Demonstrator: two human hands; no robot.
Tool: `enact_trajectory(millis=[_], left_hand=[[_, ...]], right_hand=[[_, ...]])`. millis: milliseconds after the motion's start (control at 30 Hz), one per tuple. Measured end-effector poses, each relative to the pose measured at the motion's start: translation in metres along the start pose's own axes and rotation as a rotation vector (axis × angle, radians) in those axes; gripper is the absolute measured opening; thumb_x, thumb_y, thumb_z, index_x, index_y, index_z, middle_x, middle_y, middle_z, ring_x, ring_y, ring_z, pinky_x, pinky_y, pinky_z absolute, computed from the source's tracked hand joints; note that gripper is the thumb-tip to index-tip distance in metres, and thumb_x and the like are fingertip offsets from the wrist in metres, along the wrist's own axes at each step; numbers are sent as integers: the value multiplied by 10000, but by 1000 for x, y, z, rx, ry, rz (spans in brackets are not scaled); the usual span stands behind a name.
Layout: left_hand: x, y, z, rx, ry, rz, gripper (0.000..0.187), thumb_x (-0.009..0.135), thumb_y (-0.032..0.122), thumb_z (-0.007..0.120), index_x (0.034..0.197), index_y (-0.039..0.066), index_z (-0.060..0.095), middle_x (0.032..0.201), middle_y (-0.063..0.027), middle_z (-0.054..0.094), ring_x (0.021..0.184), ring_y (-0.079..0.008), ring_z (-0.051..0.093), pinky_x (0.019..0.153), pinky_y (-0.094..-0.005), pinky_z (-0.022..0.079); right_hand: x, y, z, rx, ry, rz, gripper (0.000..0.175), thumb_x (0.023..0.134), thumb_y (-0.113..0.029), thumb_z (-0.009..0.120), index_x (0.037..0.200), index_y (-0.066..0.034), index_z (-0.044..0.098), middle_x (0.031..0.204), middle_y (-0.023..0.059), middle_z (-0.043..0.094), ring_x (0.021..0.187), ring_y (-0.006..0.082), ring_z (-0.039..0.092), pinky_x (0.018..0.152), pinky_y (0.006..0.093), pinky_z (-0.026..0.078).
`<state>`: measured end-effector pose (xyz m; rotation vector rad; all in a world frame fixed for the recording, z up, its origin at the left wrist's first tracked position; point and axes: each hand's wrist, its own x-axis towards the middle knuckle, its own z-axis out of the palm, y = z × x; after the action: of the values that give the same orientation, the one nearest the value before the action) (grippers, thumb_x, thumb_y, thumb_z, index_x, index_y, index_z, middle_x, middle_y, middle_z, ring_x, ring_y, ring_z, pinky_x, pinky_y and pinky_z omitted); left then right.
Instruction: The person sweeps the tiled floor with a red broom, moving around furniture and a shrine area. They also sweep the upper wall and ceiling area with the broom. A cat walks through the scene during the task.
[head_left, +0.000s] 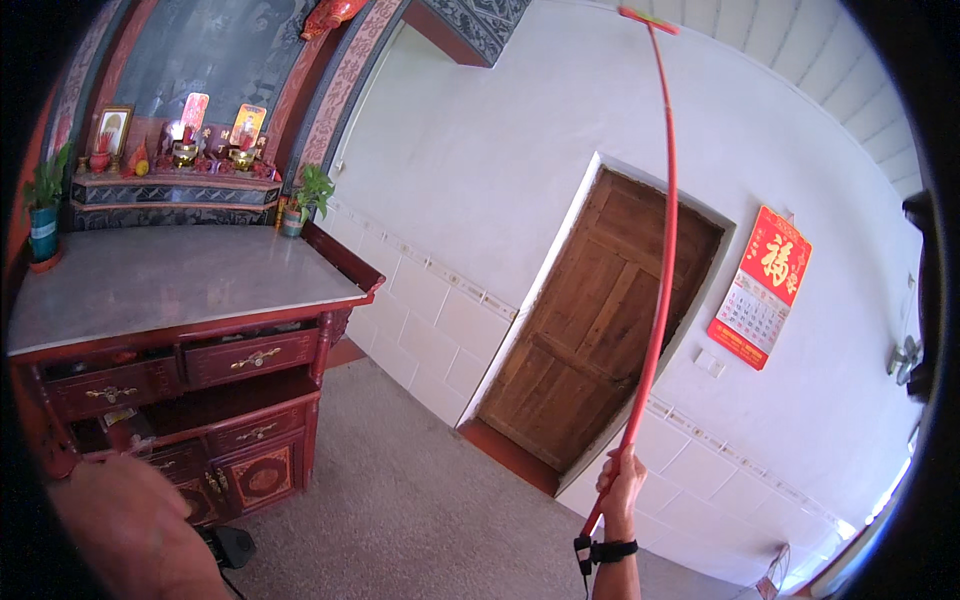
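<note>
My right hand (624, 480) grips a long red pole (667, 225) near its lower end. The pole rises in front of a wooden door (592, 315) and bows slightly. At its top a red and green crosswise head (649, 20) is up by the edge where the white wall meets the ceiling. Large and blurred at the lower left, my left hand (124, 510) is close to the camera, in front of a red altar cabinet (255, 367); whether it holds anything is unclear. A black band (613, 551) with a small device circles my right wrist.
A grey stone top (187, 262) covers the cabinet, with potted plants (306, 196) at its sides. Behind it, a shelf (176, 195) bears incense pots and pictures. A red wall calendar (761, 289) hangs right of the door, above a switch (709, 363). A wall fan (906, 360) is farther right.
</note>
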<state>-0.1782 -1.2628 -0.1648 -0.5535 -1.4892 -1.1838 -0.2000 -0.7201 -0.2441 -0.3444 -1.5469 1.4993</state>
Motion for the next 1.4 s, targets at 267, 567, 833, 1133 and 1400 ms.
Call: enact_trajectory(millis=[267, 567, 833, 1133, 1400], left_hand=[[15, -37, 6, -48, -117, 47, 286, 944, 234, 532, 1142, 34, 485, 757, -54, 547, 591, -113, 508, 511, -316, 427], [14, -68, 73, -82, -195, 53, 257, 944, 214, 529, 1119, 28, 505, 753, -50, 553, 598, -114, 514, 520, -309, 427], [-7, -78, 195, -89, -326, 27, 232, 945, 196, 526, 1099, 23, 524, 750, -46, 558, 604, -115, 519, 528, -303, 427], [-10, -104, 294, -86, -459, -4, 207, 946, 176, 524, 1077, 17, 544, 746, -42, 565, 611, -117, 524, 537, -296, 427], [16, -143, 326, -2, -410, 60, 188, 946, 159, 521, 1057, 12, 562, 743, -38, 570, 617, -118, 529, 546, -290, 427]], right_hand=[[40, -8, -5, -99, 163, -60, 456, 965, -456, 520, 771, -43, 532, 526, -12, 432, 348, 74, 370, 307, 221, 265], [132, -5, 2, -100, 188, -100, 436, 970, -425, 519, 771, -38, 538, 539, -8, 440, 350, 84, 365, 311, 233, 268], [276, 21, 12, -173, 121, -201, 412, 967, -415, 528, 771, -53, 553, 550, -8, 446, 362, 82, 375, 323, 240, 272], [380, 76, 77, -83, -83, -192, 365, 952, -427, 566, 823, -86, 582, 613, -10, 489, 440, 70, 402, 374, 225, 291], [396, 112, 154, -54, -133, -174, 344, 990, -365, 513, 862, -51, 571, 587, 0, 486, 402, 65, 393, 342, 215, 279]])
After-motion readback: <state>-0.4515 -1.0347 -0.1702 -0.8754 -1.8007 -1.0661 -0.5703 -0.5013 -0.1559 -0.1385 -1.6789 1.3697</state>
